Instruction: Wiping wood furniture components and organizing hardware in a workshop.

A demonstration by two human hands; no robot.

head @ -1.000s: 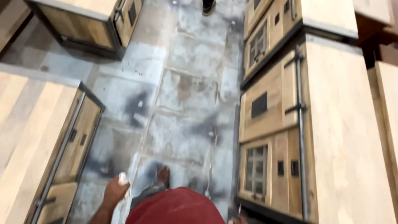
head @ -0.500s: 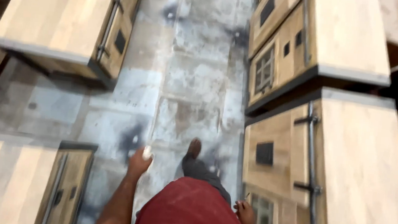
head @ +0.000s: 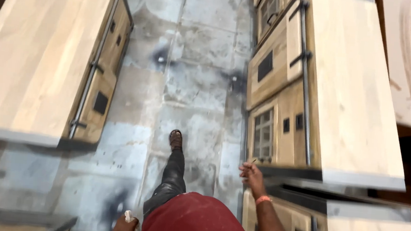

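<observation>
Walking down a narrow aisle of stone floor between rows of pale wooden cabinets, the person is seen from above, one foot forward in a dark sandal. All positions below are given from that foot.

Far left of the foot stands a long wooden cabinet, its metal rail and dark handle plates facing the aisle. Below and left of the foot, at the frame's lower edge, the left hand is closed around a small white object, possibly a wad of cloth or paper; its kind cannot be told. The red shirt fills the bottom centre.

Right of the foot and slightly lower, the right hand is raised with fingers loosely spread and holding nothing, an orange band on the wrist. It hangs just beside the dark corner of the nearest right-hand cabinet, which has a small grid-paned door and a vertical metal rail.

Risks, as judged:
- The right hand could strike the cabinet corner or rail, since the swing passes close to it.
- The floor slabs look uneven and stained dark; a sandal could catch on a joint.
- The loose white object could drop if the grip slackens mid-stride.
</observation>
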